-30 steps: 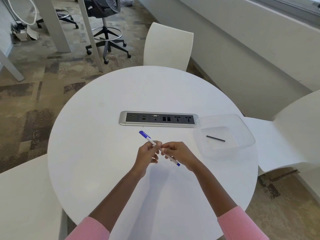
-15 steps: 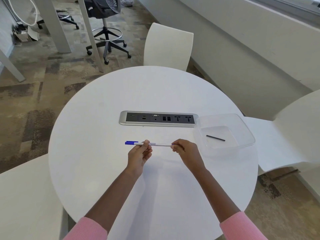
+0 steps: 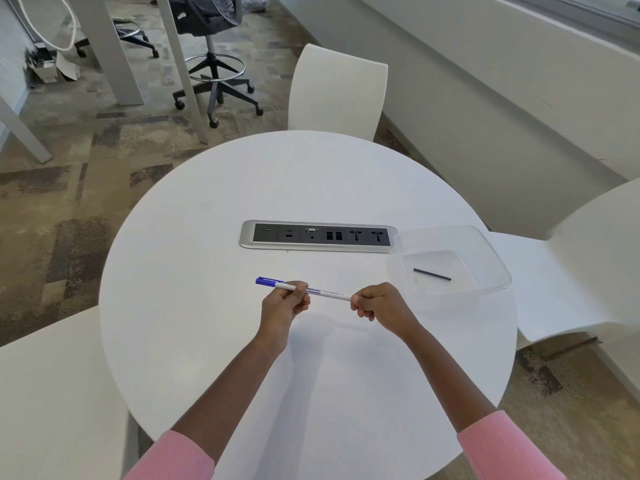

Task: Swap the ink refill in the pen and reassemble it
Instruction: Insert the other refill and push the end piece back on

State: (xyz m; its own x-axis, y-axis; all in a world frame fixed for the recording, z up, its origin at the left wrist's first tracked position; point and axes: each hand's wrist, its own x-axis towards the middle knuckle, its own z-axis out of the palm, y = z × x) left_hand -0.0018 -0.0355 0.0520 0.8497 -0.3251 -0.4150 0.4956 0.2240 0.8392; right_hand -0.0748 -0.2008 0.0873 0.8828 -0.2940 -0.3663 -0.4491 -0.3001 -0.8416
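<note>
A person in pink sleeves stands at a round white desk (image 3: 207,306) and holds a pen (image 3: 325,293) up over it with both hands. The pen is white with a blue cap (image 3: 268,281), and the cap end points to the left. It lies almost flat in the air, a little lower on the right side.

The left hand (image 3: 284,303) pinches the pen near the cap, with the thumb and fingers closed around it. The right hand (image 3: 375,303) is curled shut around the other end of the pen, so that end is hidden inside the fist. There is small blue writing on the white part between the two hands, too small to read.

Behind the hands, a long grey plug strip (image 3: 317,236) is set into the desk.

To the right of the strip sits a clear plastic tub (image 3: 498,271), near the edge of the desk. Inside it lies one thin black stick (image 3: 432,274), flat on the bottom and a bit slanted. The tub holds only that stick.

White chairs (image 3: 337,93) stand around the desk.
</note>
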